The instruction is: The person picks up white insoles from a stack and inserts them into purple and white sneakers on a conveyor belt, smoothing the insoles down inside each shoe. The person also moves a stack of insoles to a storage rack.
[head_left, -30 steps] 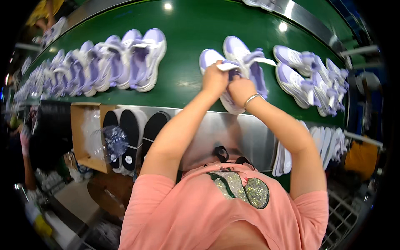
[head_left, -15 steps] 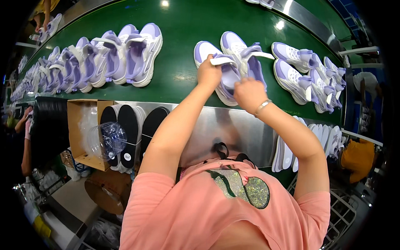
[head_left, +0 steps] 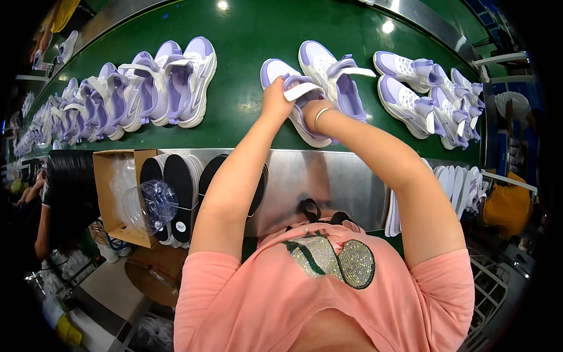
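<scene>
A pair of white and lilac sneakers lies before me on the green work surface, toes pointing away. My left hand (head_left: 277, 101) grips the left sneaker (head_left: 312, 132) by its near side, at the collar next to the white tongue loop. Deep in that shoe's opening is my right hand (head_left: 315, 111), bent at the wrist, a bracelet round it. Its fingers are hidden inside the shoe. The right sneaker (head_left: 346, 94) stands close alongside, its tongue pulled up and nothing touching it.
Rows of matching sneakers stand left (head_left: 193, 79) and right (head_left: 407, 105) on the green surface (head_left: 246, 35). Along the near metal ledge (head_left: 305, 176) sit a cardboard box (head_left: 111, 199), clear plastic cups (head_left: 153, 205), black insoles (head_left: 179, 193) and white insoles (head_left: 457, 188).
My right hand has gone from the heel end of the left sneaker down into its opening. Shoes and surface sit slightly further left in the picture. The left hand keeps its grip.
</scene>
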`<state>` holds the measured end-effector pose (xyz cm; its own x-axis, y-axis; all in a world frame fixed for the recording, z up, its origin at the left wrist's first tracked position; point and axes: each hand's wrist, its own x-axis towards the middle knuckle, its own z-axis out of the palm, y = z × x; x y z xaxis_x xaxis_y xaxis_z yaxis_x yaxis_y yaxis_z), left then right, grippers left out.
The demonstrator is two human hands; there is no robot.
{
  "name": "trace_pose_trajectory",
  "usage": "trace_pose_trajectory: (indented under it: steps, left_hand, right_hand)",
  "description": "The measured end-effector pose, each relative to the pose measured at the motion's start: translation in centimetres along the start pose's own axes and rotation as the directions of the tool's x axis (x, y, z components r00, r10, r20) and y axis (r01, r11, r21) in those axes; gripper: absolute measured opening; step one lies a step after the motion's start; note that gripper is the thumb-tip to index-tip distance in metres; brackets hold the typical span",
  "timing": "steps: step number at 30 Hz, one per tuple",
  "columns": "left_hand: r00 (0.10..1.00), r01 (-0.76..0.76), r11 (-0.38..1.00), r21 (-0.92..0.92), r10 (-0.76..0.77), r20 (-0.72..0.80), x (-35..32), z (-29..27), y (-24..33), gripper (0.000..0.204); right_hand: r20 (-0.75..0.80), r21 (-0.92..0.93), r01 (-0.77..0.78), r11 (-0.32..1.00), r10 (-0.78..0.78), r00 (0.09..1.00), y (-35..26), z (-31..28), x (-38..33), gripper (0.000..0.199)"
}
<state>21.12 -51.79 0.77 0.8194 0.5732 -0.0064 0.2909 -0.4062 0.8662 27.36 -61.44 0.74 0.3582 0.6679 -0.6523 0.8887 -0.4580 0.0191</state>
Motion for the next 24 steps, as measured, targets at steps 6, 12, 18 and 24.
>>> trace_pose_trajectory:
  steps: [6,12,18,24]
  left_hand:
    - [0.999,0.033,0.999,0.019,-0.033,-0.022,0.1,0.7,0.2,0.023]
    - [0.998,0.048,0.988,-0.144,-0.054,-0.038,-0.5,1.2,-0.4,0.019]
    - [0.978,0.207,0.948,-0.244,-0.197,0.063,-0.6,1.3,0.2,0.014]
    - [0.999,0.018,0.999,-0.036,-0.020,-0.047,-0.8,1.2,0.6,0.025]
  right_hand:
    - [-0.032,-0.127,0.024,0.992,-0.028,0.999,0.0,-0.1,-0.9,0.020]
    - [0.130,0.168,0.155,0.974,-0.177,0.976,0.9,-1.6,-4.1,0.021]
    - [0.116,0.061,0.096,0.993,-0.103,0.988,0.1,0.3,-6.0,0.027]
    - [-0.009,0.157,0.107,0.982,-0.107,0.994,1.0,0.8,-6.7,0.035]
